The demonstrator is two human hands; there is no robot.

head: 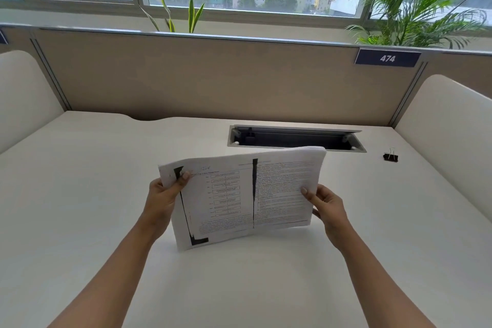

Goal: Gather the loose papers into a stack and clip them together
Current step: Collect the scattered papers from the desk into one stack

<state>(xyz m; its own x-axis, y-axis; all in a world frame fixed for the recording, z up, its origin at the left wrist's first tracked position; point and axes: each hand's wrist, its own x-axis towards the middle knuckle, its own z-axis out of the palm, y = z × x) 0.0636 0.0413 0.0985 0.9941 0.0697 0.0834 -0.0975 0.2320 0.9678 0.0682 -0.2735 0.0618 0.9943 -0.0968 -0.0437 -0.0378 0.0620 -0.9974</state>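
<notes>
A stack of printed white papers (239,194) stands on its long edge on the white desk (93,194), tilted, with text and black photocopy streaks facing me. My left hand (162,197) grips its left edge, thumb on the front sheet. My right hand (323,204) holds the right edge the same way. A black binder clip (390,157) with silver handles lies on the desk far to the right, well apart from both hands.
An open cable tray slot (292,138) is set into the desk just behind the papers. A beige partition (213,74) with a "474" label (387,58) closes the back, and cream side panels (450,128) flank the desk. Plants stand beyond by the window.
</notes>
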